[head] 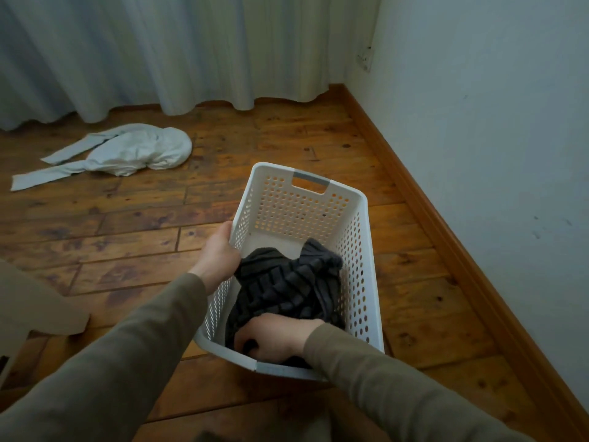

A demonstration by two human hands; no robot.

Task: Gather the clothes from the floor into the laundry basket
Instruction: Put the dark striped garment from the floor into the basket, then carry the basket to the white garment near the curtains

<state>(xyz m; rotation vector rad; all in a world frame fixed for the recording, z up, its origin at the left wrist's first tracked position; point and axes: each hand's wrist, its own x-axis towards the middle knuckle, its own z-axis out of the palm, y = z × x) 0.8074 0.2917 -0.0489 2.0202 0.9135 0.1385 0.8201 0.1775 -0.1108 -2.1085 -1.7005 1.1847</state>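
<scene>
A pale garment [118,153] lies on the floor [287,135], well left of and beyond the laundry basket [360,250]. The left hand [220,255] grips the basket's left rim. Inside the basket, the right hand [277,334] is closed on a dark striped garment [287,285], apparently pressing it down. Next, the person likely needs to let go and reach for the pale garment.

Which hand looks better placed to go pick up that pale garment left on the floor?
Probably the left hand. It only rests on the laundry basket rim, on the side toward the pale garment. The right hand is down inside the basket, fingers closed on the dark striped garment.
</scene>
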